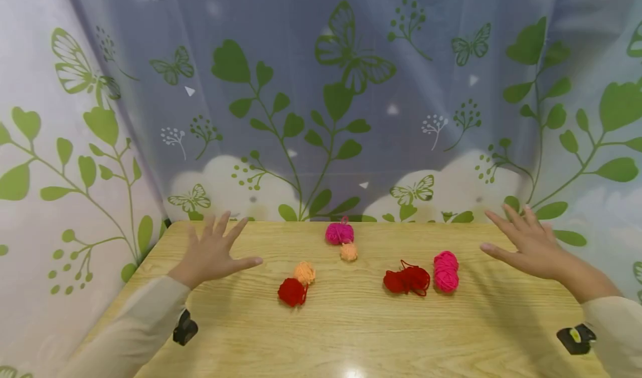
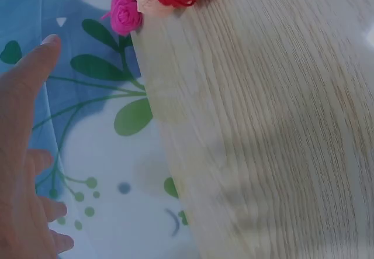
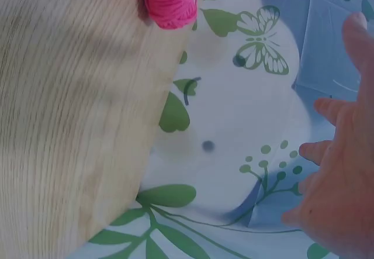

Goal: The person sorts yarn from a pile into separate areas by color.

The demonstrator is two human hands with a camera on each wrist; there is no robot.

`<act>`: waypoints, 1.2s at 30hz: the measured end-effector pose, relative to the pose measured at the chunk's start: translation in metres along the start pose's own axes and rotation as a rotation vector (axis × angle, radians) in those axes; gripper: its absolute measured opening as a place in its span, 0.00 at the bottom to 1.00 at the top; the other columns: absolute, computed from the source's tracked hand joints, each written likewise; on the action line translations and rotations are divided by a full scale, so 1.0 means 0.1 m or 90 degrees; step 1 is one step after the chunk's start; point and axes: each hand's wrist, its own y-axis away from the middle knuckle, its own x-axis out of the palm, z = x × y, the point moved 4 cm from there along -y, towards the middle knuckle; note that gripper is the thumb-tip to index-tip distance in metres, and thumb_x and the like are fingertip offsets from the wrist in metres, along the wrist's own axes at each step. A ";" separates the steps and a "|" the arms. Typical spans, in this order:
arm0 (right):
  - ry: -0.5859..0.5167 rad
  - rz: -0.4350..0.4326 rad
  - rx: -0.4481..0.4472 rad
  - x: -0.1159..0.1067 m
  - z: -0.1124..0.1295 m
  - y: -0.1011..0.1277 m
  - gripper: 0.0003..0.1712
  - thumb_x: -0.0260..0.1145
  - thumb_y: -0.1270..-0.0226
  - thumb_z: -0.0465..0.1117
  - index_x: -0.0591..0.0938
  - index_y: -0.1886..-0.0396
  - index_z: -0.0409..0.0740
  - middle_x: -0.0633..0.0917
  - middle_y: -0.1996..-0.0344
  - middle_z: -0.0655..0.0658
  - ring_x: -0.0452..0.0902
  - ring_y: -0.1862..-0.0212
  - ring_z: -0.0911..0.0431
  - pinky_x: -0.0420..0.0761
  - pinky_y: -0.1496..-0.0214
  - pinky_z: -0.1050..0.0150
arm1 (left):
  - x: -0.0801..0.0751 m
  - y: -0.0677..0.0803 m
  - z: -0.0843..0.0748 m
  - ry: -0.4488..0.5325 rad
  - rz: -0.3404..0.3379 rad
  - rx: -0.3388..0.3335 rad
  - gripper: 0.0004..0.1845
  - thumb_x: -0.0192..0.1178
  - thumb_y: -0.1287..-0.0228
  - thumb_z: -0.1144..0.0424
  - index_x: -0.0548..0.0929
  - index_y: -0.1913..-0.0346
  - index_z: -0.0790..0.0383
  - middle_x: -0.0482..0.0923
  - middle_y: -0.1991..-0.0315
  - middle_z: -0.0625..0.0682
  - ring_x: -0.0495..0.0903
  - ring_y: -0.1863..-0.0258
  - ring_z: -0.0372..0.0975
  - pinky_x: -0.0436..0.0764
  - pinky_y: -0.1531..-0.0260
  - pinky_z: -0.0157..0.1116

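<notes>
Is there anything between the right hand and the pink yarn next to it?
No. Only bare table lies between the right hand and the pink yarn. The red yarn sits on the yarn's far side.

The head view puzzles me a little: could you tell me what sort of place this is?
Probably a small makeshift recording booth rather than a lived-in room: a light wooden table is closed in on three sides by a leaf-and-butterfly printed curtain, and only little yarn balls lie on it, between the open left hand and right hand.

Left hand (image 1: pixel 210 253) hovers palm down, fingers spread and straight; right hand (image 1: pixel 526 244) mirrors it, holding nothing.
</notes>
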 end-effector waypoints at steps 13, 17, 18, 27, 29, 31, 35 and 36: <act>-0.053 0.011 -0.015 0.37 0.12 -0.09 0.48 0.61 0.33 0.57 0.51 0.24 0.43 0.45 0.29 0.23 0.26 0.31 0.22 0.38 0.43 0.20 | 0.38 -0.39 -0.40 0.047 -0.020 0.034 0.49 0.58 0.46 0.31 0.59 0.26 0.54 0.49 0.27 0.67 0.45 0.30 0.69 0.39 0.42 0.75; -0.091 0.016 -0.017 0.53 0.13 -0.12 0.47 0.62 0.34 0.56 0.52 0.24 0.43 0.46 0.29 0.22 0.27 0.32 0.20 0.39 0.44 0.19 | 0.50 -0.55 -0.52 0.067 -0.022 0.050 0.49 0.58 0.46 0.31 0.59 0.26 0.54 0.47 0.26 0.65 0.44 0.29 0.68 0.39 0.41 0.75; -0.105 0.018 -0.018 0.56 0.13 -0.12 0.47 0.62 0.34 0.56 0.52 0.24 0.43 0.46 0.29 0.22 0.28 0.32 0.20 0.39 0.44 0.19 | 0.53 -0.59 -0.54 0.072 -0.022 0.051 0.49 0.59 0.46 0.31 0.59 0.26 0.53 0.47 0.25 0.64 0.43 0.29 0.67 0.39 0.41 0.74; -0.199 0.038 -0.016 0.83 0.14 -0.15 0.47 0.66 0.37 0.52 0.56 0.27 0.37 0.45 0.29 0.21 0.26 0.32 0.21 0.37 0.45 0.18 | 0.72 -0.91 -0.76 0.124 -0.011 0.080 0.50 0.64 0.47 0.35 0.59 0.26 0.53 0.49 0.26 0.66 0.43 0.29 0.68 0.44 0.39 0.72; -0.214 0.042 -0.017 0.87 0.13 -0.16 0.47 0.66 0.37 0.52 0.56 0.27 0.36 0.45 0.29 0.22 0.25 0.32 0.21 0.37 0.45 0.19 | 0.75 -0.96 -0.82 0.133 -0.013 0.089 0.49 0.65 0.47 0.37 0.59 0.26 0.55 0.50 0.27 0.67 0.45 0.30 0.69 0.46 0.39 0.72; -0.222 0.044 -0.021 0.90 0.13 -0.16 0.47 0.66 0.37 0.51 0.57 0.27 0.36 0.45 0.29 0.22 0.26 0.32 0.21 0.38 0.44 0.19 | 0.79 -1.02 -0.88 0.139 -0.013 0.096 0.49 0.66 0.47 0.38 0.59 0.26 0.55 0.51 0.27 0.67 0.46 0.30 0.69 0.48 0.39 0.72; -0.229 0.044 -0.028 0.94 0.16 -0.15 0.46 0.67 0.38 0.50 0.58 0.28 0.34 0.45 0.30 0.21 0.27 0.33 0.20 0.39 0.43 0.19 | 0.87 -1.12 -1.00 0.154 0.000 0.112 0.48 0.67 0.45 0.42 0.58 0.26 0.56 0.51 0.27 0.67 0.47 0.30 0.68 0.51 0.39 0.71; -0.231 0.044 -0.029 0.95 0.17 -0.15 0.46 0.67 0.38 0.50 0.58 0.28 0.33 0.45 0.30 0.20 0.27 0.33 0.20 0.39 0.43 0.19 | 0.89 -1.14 -1.03 0.164 0.007 0.113 0.48 0.67 0.45 0.43 0.58 0.26 0.56 0.50 0.27 0.67 0.47 0.30 0.68 0.51 0.39 0.71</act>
